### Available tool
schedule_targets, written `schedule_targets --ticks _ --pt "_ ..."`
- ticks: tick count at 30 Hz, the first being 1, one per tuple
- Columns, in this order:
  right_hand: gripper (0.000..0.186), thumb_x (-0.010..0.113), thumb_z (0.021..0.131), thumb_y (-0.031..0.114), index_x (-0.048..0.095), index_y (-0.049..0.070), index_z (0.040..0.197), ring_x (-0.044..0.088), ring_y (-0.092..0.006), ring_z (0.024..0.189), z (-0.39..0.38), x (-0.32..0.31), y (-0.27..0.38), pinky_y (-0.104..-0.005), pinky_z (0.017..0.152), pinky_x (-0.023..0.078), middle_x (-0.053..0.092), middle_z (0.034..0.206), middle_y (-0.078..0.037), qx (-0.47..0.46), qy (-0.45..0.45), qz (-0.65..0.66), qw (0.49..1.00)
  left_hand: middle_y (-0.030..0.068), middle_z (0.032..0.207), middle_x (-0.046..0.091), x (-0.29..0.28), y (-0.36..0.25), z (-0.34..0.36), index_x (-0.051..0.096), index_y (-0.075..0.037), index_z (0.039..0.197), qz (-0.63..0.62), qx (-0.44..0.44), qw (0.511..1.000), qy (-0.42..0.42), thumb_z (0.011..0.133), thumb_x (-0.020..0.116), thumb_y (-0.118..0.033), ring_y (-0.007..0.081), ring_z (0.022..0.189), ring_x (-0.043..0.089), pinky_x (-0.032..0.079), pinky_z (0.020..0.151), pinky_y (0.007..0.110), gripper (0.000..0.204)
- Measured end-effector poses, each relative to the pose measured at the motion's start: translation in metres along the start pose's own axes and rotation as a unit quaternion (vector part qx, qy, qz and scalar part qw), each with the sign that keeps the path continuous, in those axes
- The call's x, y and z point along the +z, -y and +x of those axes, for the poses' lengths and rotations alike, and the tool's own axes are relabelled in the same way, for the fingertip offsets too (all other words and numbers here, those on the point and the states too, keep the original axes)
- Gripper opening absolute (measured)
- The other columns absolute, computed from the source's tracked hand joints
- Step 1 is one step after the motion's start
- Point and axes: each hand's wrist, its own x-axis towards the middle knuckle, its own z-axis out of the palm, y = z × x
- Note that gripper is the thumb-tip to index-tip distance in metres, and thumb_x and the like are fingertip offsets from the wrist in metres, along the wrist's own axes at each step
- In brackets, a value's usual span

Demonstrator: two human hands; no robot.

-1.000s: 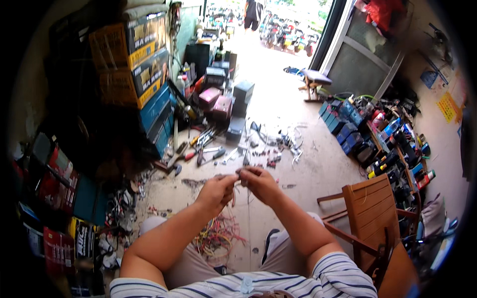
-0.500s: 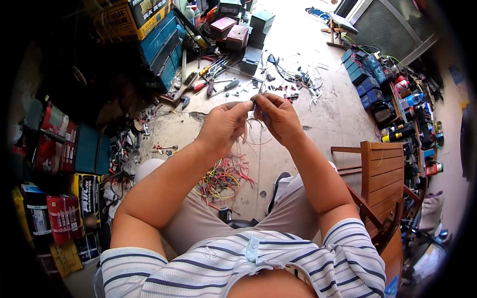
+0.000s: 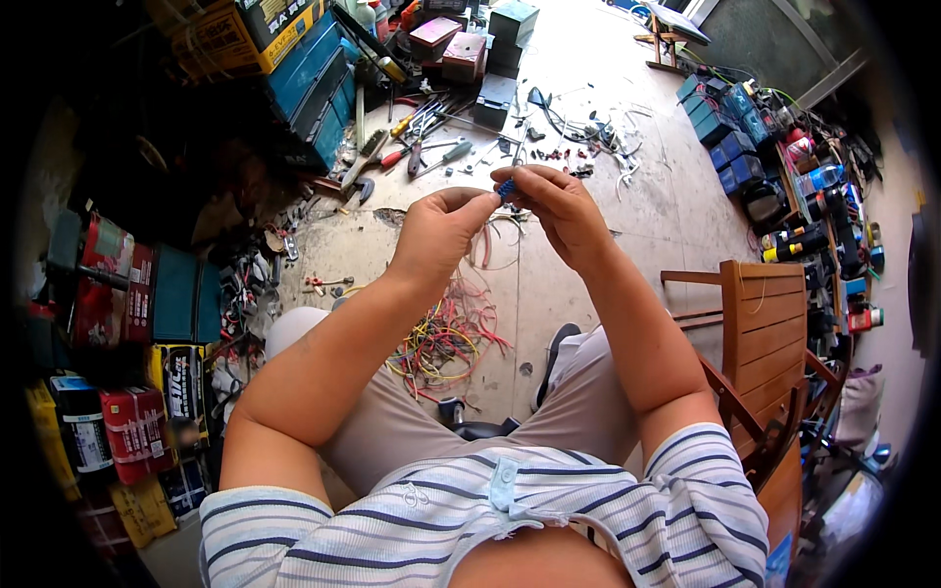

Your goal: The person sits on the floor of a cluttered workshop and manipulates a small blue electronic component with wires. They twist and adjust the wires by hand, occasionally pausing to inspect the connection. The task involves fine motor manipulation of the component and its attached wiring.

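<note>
A small blue piece with a ridged or dotted surface point(image 3: 506, 189) is pinched between my two hands, out in front of my knees. My left hand point(image 3: 441, 223) grips its near left side with thumb and forefinger. On the other side, my right hand point(image 3: 561, 208) has its fingertips closed on the piece, partly covering it. Thin pale and reddish wires point(image 3: 506, 235) curve just below the hands; whether they hang from my fingers or lie on the floor, I cannot tell. On the floor between my legs lies a tangle of red, yellow and black wires point(image 3: 446, 338).
Screwdrivers and pliers point(image 3: 426, 147) lie beyond my hands, with box-shaped batteries point(image 3: 495, 100) behind them. Stacked cartons and batteries point(image 3: 132, 431) line the left. A wooden folding chair point(image 3: 769, 323) stands close on my right, near a shelf of bottles and cans point(image 3: 799, 235).
Both hands have risen slightly away from me, and the right has turned a little. More of the blue piece now shows between the fingertips.
</note>
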Motion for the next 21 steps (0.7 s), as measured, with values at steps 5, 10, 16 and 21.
schedule_targets --ticks 5,10,16,21 --pt "0.029 0.063 0.087 0.024 0.065 0.0 0.103 0.058 -0.0104 0.087 0.002 -0.002 -0.01 -0.0247 0.082 0.044 0.066 0.095 -0.005 0.002 -0.01 -0.011 1.0 -0.0093 0.059 0.042 0.0 0.001 -0.001 0.065 -0.004 0.091 -0.019 0.002 1.0 0.004 0.084 0.065 -0.015 -0.0003 0.046 0.03 0.02 0.042 0.018 0.013" --pt "0.029 0.061 0.089 0.023 0.063 -0.002 0.102 0.06 -0.0125 0.089 0.002 0.007 -0.014 -0.0261 0.083 0.046 0.065 0.095 -0.008 0.029 -0.034 0.064 0.997 -0.0072 0.067 0.054 -0.001 0.001 -0.002 0.067 -0.003 0.089 -0.005 0.042 0.999 0.009 0.083 0.066 -0.016 -0.0001 0.052 0.037 0.027 0.046 0.017 0.014" --pt "0.037 0.052 0.093 0.032 0.059 -0.002 0.106 0.06 -0.0157 0.09 0.005 0.003 -0.016 -0.028 0.085 0.048 0.062 0.099 -0.008 0.062 -0.006 0.136 0.989 -0.0075 0.063 0.051 0.0 0.008 0.007 0.067 -0.003 0.089 0.025 0.053 0.998 -0.014 0.083 0.065 -0.017 0.0004 0.049 0.036 0.026 0.044 0.018 0.015" --pt "0.035 0.06 0.089 0.027 0.059 -0.003 0.107 0.061 -0.0137 0.089 0.016 -0.005 -0.025 -0.0261 0.083 0.049 0.063 0.099 -0.008 0.046 0.031 0.025 0.998 -0.0102 0.058 0.042 -0.009 0.006 0.013 0.064 -0.009 0.082 0.054 0.055 0.997 -0.012 0.085 0.063 -0.019 0.0002 0.045 0.031 0.022 0.041 0.019 0.011"
